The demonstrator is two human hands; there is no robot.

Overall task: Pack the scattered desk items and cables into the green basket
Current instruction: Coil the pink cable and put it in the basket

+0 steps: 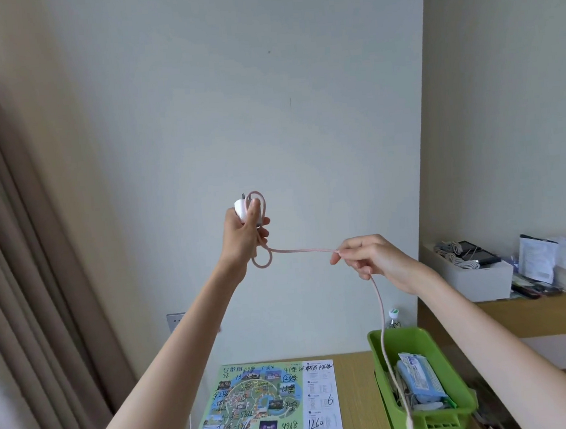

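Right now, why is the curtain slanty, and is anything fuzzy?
Head view: the wide lens leans the curtain. Head view: soft, even light, no glare on the wall. Head view: the dangling tip of the pink cable by the green basket looks a little smeared; the left hand on the white charger, the right hand and the map look sharp.

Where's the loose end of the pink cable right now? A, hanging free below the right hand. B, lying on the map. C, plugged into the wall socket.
A: the pink cable drops from the right hand, which pinches it, and its connector end dangles in the air in front of the green basket.
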